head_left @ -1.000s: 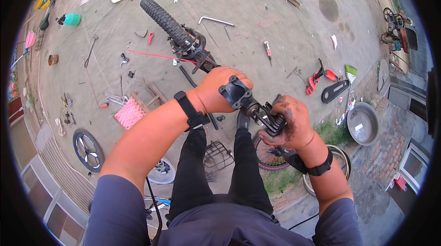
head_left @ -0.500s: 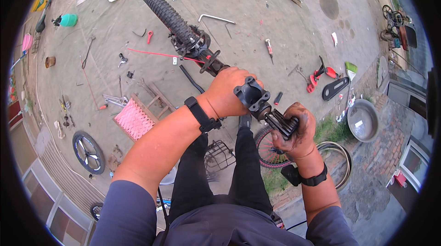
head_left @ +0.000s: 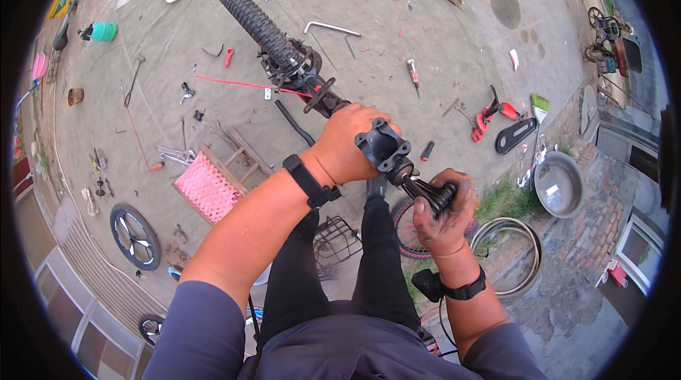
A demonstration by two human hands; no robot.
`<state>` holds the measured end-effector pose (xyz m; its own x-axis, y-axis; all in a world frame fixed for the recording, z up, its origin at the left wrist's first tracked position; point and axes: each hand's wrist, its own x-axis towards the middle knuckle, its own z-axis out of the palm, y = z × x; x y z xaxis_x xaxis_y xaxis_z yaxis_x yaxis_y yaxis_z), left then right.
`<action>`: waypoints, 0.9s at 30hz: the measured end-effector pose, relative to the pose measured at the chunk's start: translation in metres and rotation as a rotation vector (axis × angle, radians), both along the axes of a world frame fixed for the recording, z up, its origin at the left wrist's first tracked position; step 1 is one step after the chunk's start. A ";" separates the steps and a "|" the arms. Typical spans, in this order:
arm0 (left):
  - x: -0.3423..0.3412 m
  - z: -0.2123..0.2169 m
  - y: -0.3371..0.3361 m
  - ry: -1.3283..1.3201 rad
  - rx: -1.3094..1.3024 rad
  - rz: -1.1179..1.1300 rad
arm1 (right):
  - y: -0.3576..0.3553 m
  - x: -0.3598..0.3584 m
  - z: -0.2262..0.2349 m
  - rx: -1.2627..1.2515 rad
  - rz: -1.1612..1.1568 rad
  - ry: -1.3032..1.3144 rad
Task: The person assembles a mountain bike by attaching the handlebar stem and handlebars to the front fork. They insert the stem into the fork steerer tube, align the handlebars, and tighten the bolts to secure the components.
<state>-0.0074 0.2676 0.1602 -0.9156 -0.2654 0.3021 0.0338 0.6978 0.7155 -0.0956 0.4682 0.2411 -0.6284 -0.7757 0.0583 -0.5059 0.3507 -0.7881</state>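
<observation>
Above the littered concrete yard, gripped a black handlebar at chest height: left hand wrapped shut around the bar beside its clamp, right hand fisted tight on the ribbed end grip. Seemingly mid-twist, working that grip along the bar; called next for firm counter-hold and steady turning.
</observation>
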 end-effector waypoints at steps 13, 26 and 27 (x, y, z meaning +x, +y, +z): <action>0.002 0.003 0.016 0.054 -0.003 0.178 | -0.022 -0.017 0.021 -0.058 0.098 0.001; 0.006 0.001 0.029 -0.003 0.021 0.296 | -0.013 -0.037 0.032 0.011 0.299 -0.039; 0.007 0.002 0.028 -0.006 0.019 0.308 | -0.017 -0.036 0.032 0.030 0.323 -0.058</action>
